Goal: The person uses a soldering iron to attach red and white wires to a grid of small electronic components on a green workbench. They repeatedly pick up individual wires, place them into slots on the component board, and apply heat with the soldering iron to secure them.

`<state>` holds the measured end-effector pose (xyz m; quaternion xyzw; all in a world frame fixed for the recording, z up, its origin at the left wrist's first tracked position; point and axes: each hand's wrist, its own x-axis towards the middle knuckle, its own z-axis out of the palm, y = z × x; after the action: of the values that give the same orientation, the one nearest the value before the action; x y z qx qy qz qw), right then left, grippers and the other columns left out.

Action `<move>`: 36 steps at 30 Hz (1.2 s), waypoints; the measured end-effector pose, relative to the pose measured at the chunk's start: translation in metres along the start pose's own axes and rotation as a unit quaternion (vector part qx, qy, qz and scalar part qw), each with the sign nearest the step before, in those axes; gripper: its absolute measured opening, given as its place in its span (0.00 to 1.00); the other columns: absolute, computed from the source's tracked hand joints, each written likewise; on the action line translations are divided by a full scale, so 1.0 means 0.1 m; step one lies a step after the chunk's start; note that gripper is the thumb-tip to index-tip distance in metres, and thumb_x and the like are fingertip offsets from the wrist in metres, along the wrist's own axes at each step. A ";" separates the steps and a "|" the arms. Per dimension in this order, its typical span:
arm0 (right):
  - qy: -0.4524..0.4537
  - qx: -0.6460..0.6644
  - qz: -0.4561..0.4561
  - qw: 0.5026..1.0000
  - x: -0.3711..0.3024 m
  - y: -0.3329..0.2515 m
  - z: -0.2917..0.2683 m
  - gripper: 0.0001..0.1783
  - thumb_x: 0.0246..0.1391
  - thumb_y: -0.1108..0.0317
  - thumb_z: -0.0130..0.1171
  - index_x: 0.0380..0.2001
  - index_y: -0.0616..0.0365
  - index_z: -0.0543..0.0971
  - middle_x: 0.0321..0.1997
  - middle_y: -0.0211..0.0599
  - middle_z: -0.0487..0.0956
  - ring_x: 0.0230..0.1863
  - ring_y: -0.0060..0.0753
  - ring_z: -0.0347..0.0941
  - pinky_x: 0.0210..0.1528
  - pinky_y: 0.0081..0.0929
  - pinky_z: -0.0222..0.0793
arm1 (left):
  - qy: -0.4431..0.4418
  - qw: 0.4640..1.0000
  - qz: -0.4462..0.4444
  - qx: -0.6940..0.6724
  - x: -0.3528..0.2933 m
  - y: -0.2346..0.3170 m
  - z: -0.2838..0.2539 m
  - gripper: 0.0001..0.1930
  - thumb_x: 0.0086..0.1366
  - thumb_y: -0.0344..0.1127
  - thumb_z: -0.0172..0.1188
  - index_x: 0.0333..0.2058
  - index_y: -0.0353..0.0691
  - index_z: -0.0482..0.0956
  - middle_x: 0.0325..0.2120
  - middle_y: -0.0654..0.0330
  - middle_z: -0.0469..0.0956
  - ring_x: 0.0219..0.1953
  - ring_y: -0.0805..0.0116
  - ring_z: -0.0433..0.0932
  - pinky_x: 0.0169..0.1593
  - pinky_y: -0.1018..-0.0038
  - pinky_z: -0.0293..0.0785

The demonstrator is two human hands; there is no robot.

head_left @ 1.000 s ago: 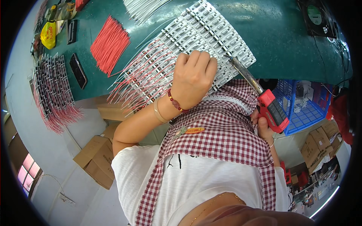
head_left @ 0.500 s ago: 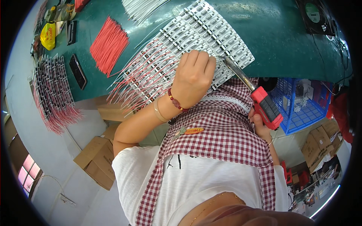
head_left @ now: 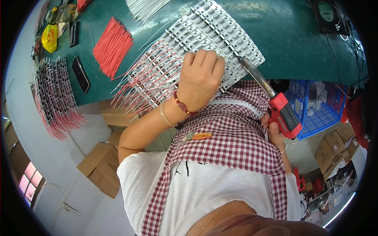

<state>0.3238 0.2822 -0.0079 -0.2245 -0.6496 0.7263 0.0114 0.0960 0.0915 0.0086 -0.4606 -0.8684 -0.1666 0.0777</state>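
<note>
A panel of small circuit boards (head_left: 214, 29), set in rows, lies tilted across the near edge of the green table. Thin red and white wires (head_left: 151, 69) fan out from its left half. My left hand (head_left: 201, 80) rests over the panel's near middle with fingers curled down and closed; whatever the fingertips pinch is hidden beneath them. To its right, my right hand (head_left: 275, 131) grips the handle of a red and black soldering iron (head_left: 285, 114). The iron's tip points up-left over the panel's right part, a little apart from my left hand.
Red wires (head_left: 113, 48) lie bundled on the table (head_left: 291, 51), with white wires (head_left: 147, 8) farther back. Finished-looking wired boards (head_left: 57, 92) hang over the left edge beside a phone (head_left: 81, 74). A blue crate (head_left: 321, 114) stands below the right edge; a cardboard box (head_left: 101, 167) sits lower left.
The soldering iron has shifted right, its tip drawing away from my left fingertips. My left hand and the panel have moved very slightly left.
</note>
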 end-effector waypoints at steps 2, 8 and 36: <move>-0.001 -0.009 -0.009 1.000 0.00 0.02 -0.01 0.20 0.58 0.54 0.61 0.31 0.64 0.77 0.24 0.30 0.74 0.25 0.23 0.69 0.29 0.21 0.64 | 0.018 1.000 0.006 -0.012 0.00 -0.01 0.01 0.12 0.49 0.26 0.58 0.35 0.37 0.79 0.26 0.61 0.69 0.30 0.63 0.69 0.35 0.69 0.64; 0.007 -0.060 -0.030 0.998 -0.02 0.15 -0.06 0.18 0.57 0.56 0.62 0.31 0.63 0.78 0.23 0.32 0.76 0.24 0.25 0.71 0.29 0.23 0.66 | 0.015 0.998 -0.001 -0.061 -0.06 0.06 0.04 0.14 0.48 0.23 0.57 0.36 0.35 0.80 0.26 0.61 0.69 0.30 0.63 0.69 0.34 0.68 0.65; 0.025 -0.009 -0.019 0.999 -0.09 0.16 -0.06 0.19 0.57 0.54 0.61 0.28 0.63 0.78 0.23 0.30 0.75 0.24 0.23 0.70 0.27 0.23 0.64 | 0.026 0.997 0.010 -0.077 -0.07 0.13 0.04 0.13 0.49 0.24 0.58 0.36 0.36 0.80 0.24 0.60 0.68 0.29 0.63 0.69 0.34 0.69 0.65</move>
<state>0.3382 0.2822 -0.0204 -0.2309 -0.6594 0.7144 0.0394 0.1105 0.0941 0.0061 -0.4697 -0.8457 -0.2442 0.0667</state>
